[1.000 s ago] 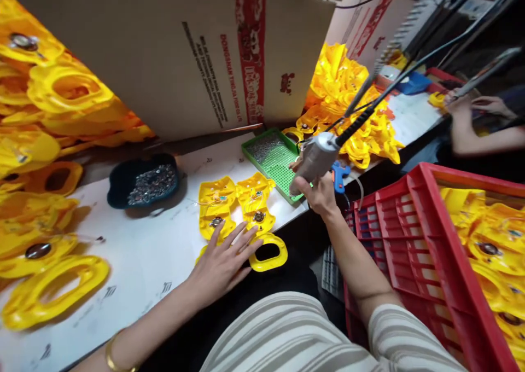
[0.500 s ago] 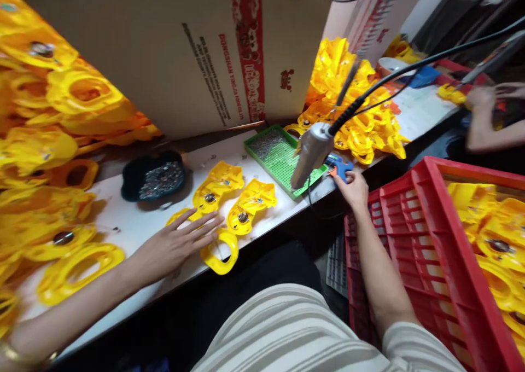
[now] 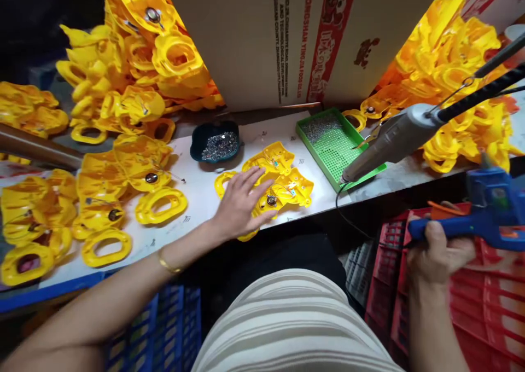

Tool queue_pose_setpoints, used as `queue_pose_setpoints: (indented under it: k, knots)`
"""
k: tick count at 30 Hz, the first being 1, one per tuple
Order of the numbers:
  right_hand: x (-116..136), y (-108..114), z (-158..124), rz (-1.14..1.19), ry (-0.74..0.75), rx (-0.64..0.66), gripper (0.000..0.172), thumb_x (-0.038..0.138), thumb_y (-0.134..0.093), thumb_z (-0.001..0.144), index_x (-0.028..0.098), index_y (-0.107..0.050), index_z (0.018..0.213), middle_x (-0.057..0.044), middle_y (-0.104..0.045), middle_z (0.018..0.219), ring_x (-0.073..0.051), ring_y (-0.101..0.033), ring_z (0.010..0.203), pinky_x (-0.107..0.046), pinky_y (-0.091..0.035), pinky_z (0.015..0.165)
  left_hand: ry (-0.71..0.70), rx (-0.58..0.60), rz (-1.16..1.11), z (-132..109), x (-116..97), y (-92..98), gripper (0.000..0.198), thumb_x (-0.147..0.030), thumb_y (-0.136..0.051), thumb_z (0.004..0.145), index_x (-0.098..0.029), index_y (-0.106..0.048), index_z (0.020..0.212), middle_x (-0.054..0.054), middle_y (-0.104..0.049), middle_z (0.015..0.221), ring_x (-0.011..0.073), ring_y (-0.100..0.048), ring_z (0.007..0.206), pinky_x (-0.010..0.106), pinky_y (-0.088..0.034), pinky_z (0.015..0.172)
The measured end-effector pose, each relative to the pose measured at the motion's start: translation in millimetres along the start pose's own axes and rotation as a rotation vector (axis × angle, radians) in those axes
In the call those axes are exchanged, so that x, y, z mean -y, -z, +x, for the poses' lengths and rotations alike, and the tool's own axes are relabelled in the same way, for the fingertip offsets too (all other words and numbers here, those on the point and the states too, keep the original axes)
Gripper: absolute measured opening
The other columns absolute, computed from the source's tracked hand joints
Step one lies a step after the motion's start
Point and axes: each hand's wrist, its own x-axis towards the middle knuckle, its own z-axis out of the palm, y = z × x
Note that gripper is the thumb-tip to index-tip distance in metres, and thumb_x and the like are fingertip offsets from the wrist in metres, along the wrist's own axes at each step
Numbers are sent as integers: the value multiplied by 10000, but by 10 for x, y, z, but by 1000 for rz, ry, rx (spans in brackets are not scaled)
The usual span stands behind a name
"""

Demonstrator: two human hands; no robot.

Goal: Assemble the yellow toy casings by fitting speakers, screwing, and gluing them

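The head camera looks steeply down, close over worktable [image 3: 200, 192], left hand [image 3: 240, 203] and right hand [image 3: 437, 254].

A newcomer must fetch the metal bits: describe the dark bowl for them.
Find the big cardboard box at the back of the white table. Before its left corner, beyond the left hand, sits the bowl. It alone is dark and round, full of shiny metal bits; the green tray is flat and rectangular.

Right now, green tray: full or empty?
Partly full: metal bits are heaped at the far end of the tray; its near grid is bare.
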Motion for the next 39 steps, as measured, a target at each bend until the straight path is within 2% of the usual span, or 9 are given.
queue_pose_setpoints:
  k: [3,6,9,12,17,20,24,31,39]
  knots:
    - [205,53,-287,-46,-26,187,368,376,-796,633,160,-660,899,-1,-630,804,-137,-612,637,-319,-567,669,62,32,-21,288,-335,-267,898,-697,-568,790,-154,-368,1476,188,-338,1545,348,-259,1453,530,-133,1189]
    - [309,44,-478,-105,-58,456,264,303,-788,683,167,-679,882,-32,-693,795,-188,-672,724,-342,-574,731,113,110,-56,486,-449,-482,1009,-727,-582,758,-115,-290,1505,198,-260,1576,353,-180,1478,550,-13,1196]
    - [360,-37,-548,-130,-158,809,146,297,-662,833,187,-687,926,-63,-731,864,-206,-699,813,-361,-574,795,123,188,-88,515,-426,-537,930,-688,-602,766,-113,-375,1460,197,-217,1591,350,-170,1481,572,-10,1189]
    - [383,-133,-554,-67,-284,1002,230,306,-583,897,185,-645,1083,-101,-721,1021,-195,-706,800,-348,-587,748,83,228,-123,435,-385,-449,787,-603,-641,764,-170,-468,1398,158,-240,1593,360,-183,1474,607,0,1175]
    - [349,-183,-560,-12,-458,1032,268,344,-572,909,173,-597,1114,-76,-690,966,-129,-654,614,-281,-555,606,74,162,-146,397,-379,-361,879,-625,-675,712,-174,-427,1426,180,-266,1576,373,-179,1471,600,3,1172]
    - [337,-196,-551,-40,-513,986,288,388,-544,921,166,-599,1095,-84,-688,985,-120,-636,589,-274,-539,566,118,127,-134,467,-406,-456,1016,-719,-624,713,-140,-316,1489,213,-213,1587,385,-146,1477,599,23,1166]
    - [381,-245,-508,-135,-520,1022,357,456,-496,929,155,-616,1080,-94,-697,977,-130,-634,570,-299,-555,573,129,139,-131,522,-446,-592,1032,-732,-586,741,-128,-257,1510,210,-231,1582,368,-161,1477,583,77,1166]
    - [403,-301,-455,-170,-616,1028,376,513,-497,911,182,-575,1072,-45,-694,807,-105,-544,448,-264,-452,423,105,102,-83,495,-473,-612,1025,-758,-573,727,-148,-283,1498,179,-292,1568,357,-206,1465,567,112,1168]
    - [376,-355,-433,-224,-639,1062,414,553,-490,900,179,-557,1065,-17,-662,702,-87,-460,407,-250,-365,388,101,81,-71,508,-489,-617,1018,-758,-565,731,-143,-286,1492,183,-320,1553,362,-243,1450,582,73,1177]
